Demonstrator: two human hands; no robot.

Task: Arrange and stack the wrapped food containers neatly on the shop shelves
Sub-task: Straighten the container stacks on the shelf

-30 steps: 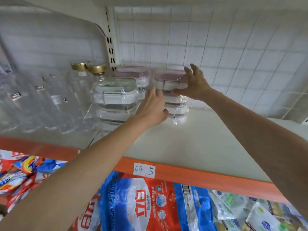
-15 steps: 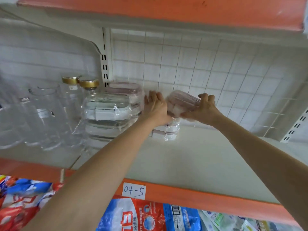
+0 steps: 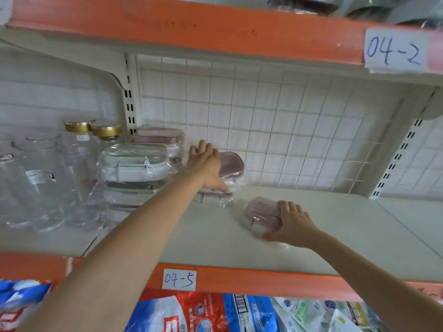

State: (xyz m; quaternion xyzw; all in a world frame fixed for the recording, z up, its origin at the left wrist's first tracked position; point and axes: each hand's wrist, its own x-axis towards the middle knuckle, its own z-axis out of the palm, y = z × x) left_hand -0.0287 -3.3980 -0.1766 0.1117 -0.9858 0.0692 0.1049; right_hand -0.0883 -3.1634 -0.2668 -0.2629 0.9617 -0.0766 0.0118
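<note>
A small pink-lidded wrapped container [image 3: 260, 215] lies on the cream shelf [image 3: 335, 231], gripped from its right side by my right hand [image 3: 293, 225]. Behind and to the left stands a short stack of pink-lidded wrapped containers [image 3: 230, 168] near the back grid. My left hand [image 3: 206, 167] rests against that stack's left side with fingers straight, hiding part of it. Further left a taller stack of white-lidded wrapped containers [image 3: 134, 168] stands in front of another pink-lidded stack [image 3: 159, 137].
Clear glass cups [image 3: 40, 178] and gold-capped bottles [image 3: 105, 133] fill the shelf's left part. An orange rail labelled 04-5 [image 3: 178, 280] edges the shelf; the upper shelf rail [image 3: 215, 27] hangs overhead. Bagged goods [image 3: 191, 312] lie below.
My right hand lifted the top pink container off the stack and brought it down onto the shelf to the right. My left hand stayed against the stack. The view tilted upward.
</note>
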